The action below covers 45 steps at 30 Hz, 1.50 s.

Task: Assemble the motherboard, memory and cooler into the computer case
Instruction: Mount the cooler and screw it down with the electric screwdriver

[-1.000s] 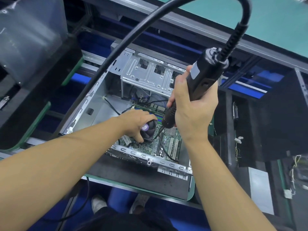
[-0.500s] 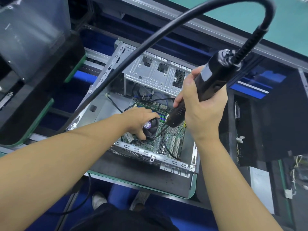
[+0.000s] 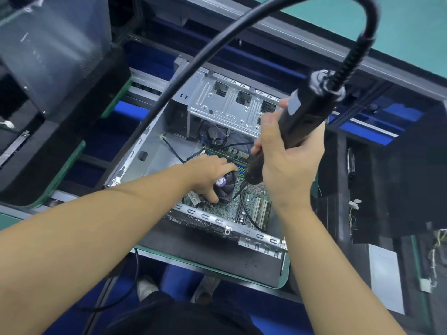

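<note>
The left hand (image 3: 208, 172) clasps the cooler (image 3: 226, 187), seated on the motherboard (image 3: 254, 206) inside the case (image 3: 229, 110). The right hand (image 3: 287, 170) grips the screwdriver (image 3: 302, 122), its bit at the cooler's corner. Best to press the cooler flat and drive with the bit upright.

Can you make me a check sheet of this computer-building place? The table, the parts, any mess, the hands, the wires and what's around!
Surface: black pallet with a green rim, carrying the case.
Job's things: computer case open on its side; motherboard inside it; cooler sitting on the motherboard.
Clutter: loose wires with white plugs at the right.
Grippers: left hand grips the cooler; right hand grips the electric screwdriver, its tip at the cooler's corner.
Cables: screwdriver cord arcs overhead; thin black cable crosses the motherboard.
Surroundings: second pallet at the left; teal surface behind.
</note>
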{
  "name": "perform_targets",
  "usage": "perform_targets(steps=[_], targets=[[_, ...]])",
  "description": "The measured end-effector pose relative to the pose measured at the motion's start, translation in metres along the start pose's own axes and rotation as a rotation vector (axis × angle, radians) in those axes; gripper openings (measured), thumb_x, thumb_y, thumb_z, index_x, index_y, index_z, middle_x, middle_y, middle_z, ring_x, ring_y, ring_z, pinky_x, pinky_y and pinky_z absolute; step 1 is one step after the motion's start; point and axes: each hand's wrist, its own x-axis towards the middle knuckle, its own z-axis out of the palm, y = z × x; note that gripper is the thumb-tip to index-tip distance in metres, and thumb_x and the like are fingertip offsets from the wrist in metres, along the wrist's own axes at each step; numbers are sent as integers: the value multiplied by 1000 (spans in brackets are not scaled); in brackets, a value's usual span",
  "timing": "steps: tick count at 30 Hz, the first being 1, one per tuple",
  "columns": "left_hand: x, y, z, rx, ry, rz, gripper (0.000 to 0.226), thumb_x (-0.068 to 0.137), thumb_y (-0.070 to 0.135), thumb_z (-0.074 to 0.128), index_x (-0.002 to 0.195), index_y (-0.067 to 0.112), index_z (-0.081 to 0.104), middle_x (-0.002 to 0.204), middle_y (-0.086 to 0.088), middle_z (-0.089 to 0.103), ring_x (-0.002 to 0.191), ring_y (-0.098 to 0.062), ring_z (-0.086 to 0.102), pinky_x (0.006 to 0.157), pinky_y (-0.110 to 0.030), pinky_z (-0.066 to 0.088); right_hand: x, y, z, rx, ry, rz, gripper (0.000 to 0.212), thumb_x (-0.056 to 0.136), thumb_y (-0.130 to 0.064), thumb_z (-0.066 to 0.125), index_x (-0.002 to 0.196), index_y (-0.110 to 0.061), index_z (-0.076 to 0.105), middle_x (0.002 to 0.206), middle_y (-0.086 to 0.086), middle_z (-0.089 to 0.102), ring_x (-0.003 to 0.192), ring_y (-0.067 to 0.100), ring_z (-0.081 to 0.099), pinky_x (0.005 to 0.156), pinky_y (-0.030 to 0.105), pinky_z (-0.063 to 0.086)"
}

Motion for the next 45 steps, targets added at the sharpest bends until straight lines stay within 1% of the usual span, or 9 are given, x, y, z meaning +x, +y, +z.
perform_targets(steps=[6,13,17,23,27,30,37,40,45], targets=[[2,-2,2,0,-4,0,99,61,48,82,144,26,32,127,1,50,113,-23,49,97,-37,40,5,6,-13,69,36,77,18,91,-22,68,102,-16,55,70,24,50,53,28,52,55,28,49],[1,-1,2,4,15,9,91,60,47,81,135,24,37,116,1,50,104,-22,49,89,-35,39,-1,1,-9,67,-23,60,17,89,-24,67,97,-19,53,68,20,51,52,24,53,55,30,49],[1,-2,3,-2,9,13,92,60,47,82,136,24,36,115,2,49,104,-21,48,88,-34,36,0,-1,-10,102,-71,24,16,91,-19,65,101,-25,54,78,-5,59,55,23,53,56,34,50],[2,-4,4,-41,30,29,79,58,44,83,121,25,39,98,7,36,89,-15,35,78,-30,30,3,-1,-6,73,-135,6,20,90,-18,67,100,-30,55,84,2,61,62,34,53,58,53,51],[0,-3,5,-63,40,26,83,58,46,81,127,20,43,112,0,52,95,-20,47,87,-35,42,3,-4,1,56,-174,16,26,89,-18,69,97,-39,56,84,16,58,62,35,54,60,49,52],[0,-2,5,-53,57,25,84,59,49,79,130,19,45,111,-3,56,97,-23,52,89,-38,44,7,-4,1,30,-206,54,19,88,-22,70,98,-27,55,87,25,57,64,39,54,61,53,51],[0,4,4,137,99,34,74,58,58,76,113,19,48,97,-2,58,83,-23,53,75,-35,45,6,0,-3,77,-182,96,20,88,-23,68,103,-23,54,87,24,55,65,31,52,63,50,52],[3,7,3,206,79,37,72,59,62,76,110,19,48,97,1,56,76,-18,40,71,-30,34,4,1,-5,96,-184,91,19,88,-23,68,101,-21,53,87,28,54,64,33,50,62,45,50],[3,9,0,224,7,45,77,66,63,73,122,17,46,112,-1,57,97,-22,53,85,-33,43,2,3,-5,119,-196,86,21,88,-24,68,105,-22,54,84,26,53,63,30,50,63,43,48]])
